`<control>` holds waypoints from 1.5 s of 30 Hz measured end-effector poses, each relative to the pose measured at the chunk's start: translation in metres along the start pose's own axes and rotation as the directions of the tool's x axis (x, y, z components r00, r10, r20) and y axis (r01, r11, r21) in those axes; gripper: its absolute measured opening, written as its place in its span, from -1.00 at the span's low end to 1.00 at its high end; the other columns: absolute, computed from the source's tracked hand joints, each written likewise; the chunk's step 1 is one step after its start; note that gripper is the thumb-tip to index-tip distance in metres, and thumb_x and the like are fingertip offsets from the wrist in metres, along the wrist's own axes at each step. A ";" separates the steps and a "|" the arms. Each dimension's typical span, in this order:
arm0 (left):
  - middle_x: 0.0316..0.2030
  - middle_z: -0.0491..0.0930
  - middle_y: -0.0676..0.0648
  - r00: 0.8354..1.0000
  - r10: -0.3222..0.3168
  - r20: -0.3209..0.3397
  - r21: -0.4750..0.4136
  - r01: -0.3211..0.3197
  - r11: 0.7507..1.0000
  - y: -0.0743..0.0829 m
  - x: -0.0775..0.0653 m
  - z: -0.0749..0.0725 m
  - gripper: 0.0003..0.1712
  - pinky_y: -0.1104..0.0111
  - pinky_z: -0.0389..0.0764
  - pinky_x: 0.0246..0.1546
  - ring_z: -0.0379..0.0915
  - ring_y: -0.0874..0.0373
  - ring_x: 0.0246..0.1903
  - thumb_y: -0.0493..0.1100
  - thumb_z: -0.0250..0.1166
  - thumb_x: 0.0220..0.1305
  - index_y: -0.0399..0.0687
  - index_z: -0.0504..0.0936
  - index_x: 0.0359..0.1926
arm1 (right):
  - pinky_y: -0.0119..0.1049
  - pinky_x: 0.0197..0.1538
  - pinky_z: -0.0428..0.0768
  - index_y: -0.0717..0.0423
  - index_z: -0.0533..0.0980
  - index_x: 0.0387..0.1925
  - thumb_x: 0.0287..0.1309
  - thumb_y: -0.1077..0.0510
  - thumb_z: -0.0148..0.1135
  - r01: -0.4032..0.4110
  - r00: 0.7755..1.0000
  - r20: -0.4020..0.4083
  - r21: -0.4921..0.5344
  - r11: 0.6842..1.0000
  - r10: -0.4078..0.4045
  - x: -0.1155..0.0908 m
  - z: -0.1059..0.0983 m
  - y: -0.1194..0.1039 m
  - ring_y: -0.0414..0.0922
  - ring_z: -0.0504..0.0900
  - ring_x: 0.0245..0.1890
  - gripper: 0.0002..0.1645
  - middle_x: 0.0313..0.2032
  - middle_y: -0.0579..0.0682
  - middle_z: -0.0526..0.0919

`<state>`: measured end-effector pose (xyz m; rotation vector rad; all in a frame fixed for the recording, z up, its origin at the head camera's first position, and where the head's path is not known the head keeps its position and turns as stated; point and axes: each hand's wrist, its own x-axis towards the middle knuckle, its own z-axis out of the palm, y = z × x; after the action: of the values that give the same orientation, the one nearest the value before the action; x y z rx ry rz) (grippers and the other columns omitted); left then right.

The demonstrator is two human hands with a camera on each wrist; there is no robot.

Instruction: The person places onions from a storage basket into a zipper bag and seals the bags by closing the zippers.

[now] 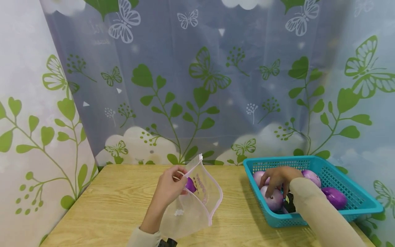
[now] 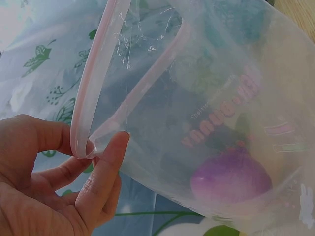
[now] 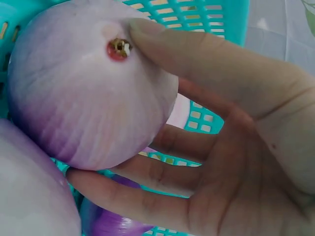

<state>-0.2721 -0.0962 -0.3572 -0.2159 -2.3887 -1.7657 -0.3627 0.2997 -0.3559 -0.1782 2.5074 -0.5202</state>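
My left hand pinches the pink-edged rim of a clear zip bag over the table; the bag's mouth gapes toward the right. Through the plastic in the left wrist view, a purple onion shows low in the bag. Inside the turquoise basket, my right hand grips a pale purple onion. In the right wrist view the thumb lies beside the root end of this onion, and the fingers curve round its other side. Another onion lies close to it.
The turquoise basket stands at the table's right side. It also holds a pale onion and a glossy dark purple one. Beneath lies the wooden table, with a printed curtain behind it.
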 end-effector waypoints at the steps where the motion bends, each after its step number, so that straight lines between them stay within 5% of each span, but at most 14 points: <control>1: -0.35 0.55 -0.17 1.000 0.000 -0.002 0.001 0.000 1.000 0.000 0.000 0.000 -0.85 0.17 0.85 -0.44 0.53 0.11 -0.47 -0.38 0.22 0.29 -0.24 0.64 -0.13 | -0.02 -0.25 0.84 -0.06 0.63 0.06 -0.02 0.16 0.56 0.003 1.000 0.003 0.005 1.000 -0.003 0.000 -0.001 0.000 0.12 0.72 -0.20 -0.46 0.27 0.29 0.40; 15: -0.35 0.55 -0.18 1.000 -0.003 -0.006 0.011 0.003 1.000 0.002 0.000 0.001 -0.83 0.19 0.85 -0.44 0.53 0.12 -0.47 -0.39 0.21 0.27 -0.25 0.63 -0.13 | 0.02 -0.19 0.85 0.10 0.56 0.20 0.11 0.17 0.50 0.073 0.997 0.005 0.046 0.996 -0.073 -0.011 -0.011 0.001 0.11 0.67 0.04 -0.41 0.28 0.33 0.42; 27: -0.35 0.56 -0.18 1.000 0.000 -0.003 0.008 0.000 1.000 0.001 0.000 0.001 -0.83 0.22 0.85 -0.45 0.53 0.11 -0.47 -0.38 0.21 0.28 -0.24 0.64 -0.12 | 0.10 -0.16 0.85 0.24 0.52 0.26 0.16 0.20 0.47 0.183 0.983 0.008 0.131 0.974 -0.186 -0.024 -0.027 -0.007 0.13 0.65 0.05 -0.37 0.21 0.43 0.45; 45: -0.34 0.57 -0.19 1.000 0.005 0.015 0.000 -0.005 1.000 0.002 -0.002 0.000 -0.86 0.22 0.85 -0.45 0.53 0.11 -0.46 -0.39 0.22 0.30 -0.27 0.63 -0.13 | -0.06 -0.22 0.86 0.19 0.52 0.29 0.23 0.07 0.45 0.322 0.946 -0.069 0.070 0.944 -0.317 -0.046 -0.045 -0.044 -0.07 0.70 -0.14 -0.36 0.08 0.29 0.57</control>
<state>-0.2700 -0.0956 -0.3561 -0.2361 -2.3957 -1.7682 -0.3488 0.2853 -0.2804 -0.5535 2.5188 -0.7647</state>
